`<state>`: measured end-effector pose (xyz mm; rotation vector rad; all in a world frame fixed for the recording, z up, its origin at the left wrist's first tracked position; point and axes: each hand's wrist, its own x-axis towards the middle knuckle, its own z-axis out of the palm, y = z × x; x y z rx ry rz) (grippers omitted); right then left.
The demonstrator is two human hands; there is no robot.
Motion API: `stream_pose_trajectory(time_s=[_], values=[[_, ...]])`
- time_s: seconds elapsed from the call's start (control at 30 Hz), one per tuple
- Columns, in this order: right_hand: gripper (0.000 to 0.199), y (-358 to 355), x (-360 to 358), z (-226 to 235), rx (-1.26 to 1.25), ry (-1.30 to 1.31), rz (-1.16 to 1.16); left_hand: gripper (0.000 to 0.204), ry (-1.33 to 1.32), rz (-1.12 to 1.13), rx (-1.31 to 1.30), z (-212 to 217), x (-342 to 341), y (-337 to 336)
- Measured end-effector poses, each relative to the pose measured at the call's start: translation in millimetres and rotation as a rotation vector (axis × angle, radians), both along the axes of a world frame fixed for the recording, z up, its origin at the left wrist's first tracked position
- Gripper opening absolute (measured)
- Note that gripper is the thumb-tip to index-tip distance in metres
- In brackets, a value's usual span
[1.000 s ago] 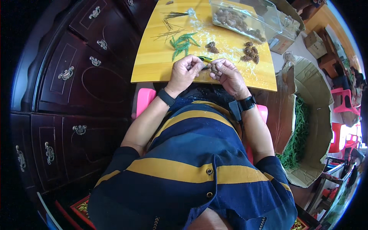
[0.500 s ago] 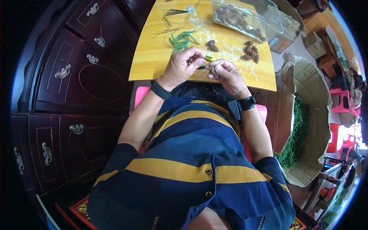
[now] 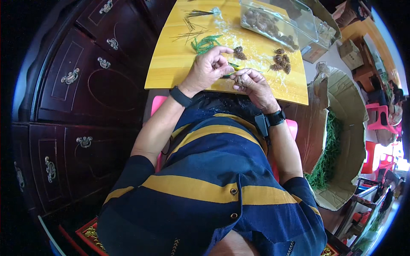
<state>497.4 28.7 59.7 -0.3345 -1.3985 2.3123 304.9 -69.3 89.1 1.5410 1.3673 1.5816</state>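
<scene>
Both of my hands are close together over the near edge of the table. My right hand point(image 3: 256, 88) pinches a small brown pine cone point(image 3: 239, 81), partly covered by its fingers. Just left of it, my left hand point(image 3: 207, 70) has its thumb against the curled fingers, the index finger raised; what it pinches, if anything, is too small to make out. A yellow-and-green object point(image 3: 235, 67) shows between and behind the hands, mostly hidden. Beyond my left hand lie green artificial sprigs point(image 3: 205, 42). A few loose pine cones point(image 3: 239, 53) sit past the fingertips.
On the yellow wooden table point(image 3: 166, 64) are thin dark wires point(image 3: 190, 32), white powdery flecks and a pine cone cluster point(image 3: 280, 61). A clear plastic bin point(image 3: 273, 27) holds more cones. Right stands a cardboard box point(image 3: 341, 128) of greenery; left, dark drawers point(image 3: 85, 81).
My left index finger has lifted and straightened away from the thumb. The right hand still holds the pine cone, in nearly the same place. The view has shifted slightly.
</scene>
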Motion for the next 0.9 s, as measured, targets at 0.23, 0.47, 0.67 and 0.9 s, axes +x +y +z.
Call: stream_pose_trajectory(time_s=[0.23,0.47,0.67,0.9], values=[[0.023,3,-1,-7,-0.031,0.082,-0.006,0.012,-0.263,-0.130,-0.199,-15,6,-3],[0.041,-4,0,7,0.030,-0.038,-0.082,0.016,-0.180,-0.121,-0.205,-14,10,-3],[0.051,-10,2,13,0.021,-0.064,-0.029,0.021,-0.298,-0.282,-0.300,-6,11,-6],[0.051,-7,1,10,0.140,-0.101,-0.043,0.019,-0.439,-0.325,-0.346,-6,11,-8]])
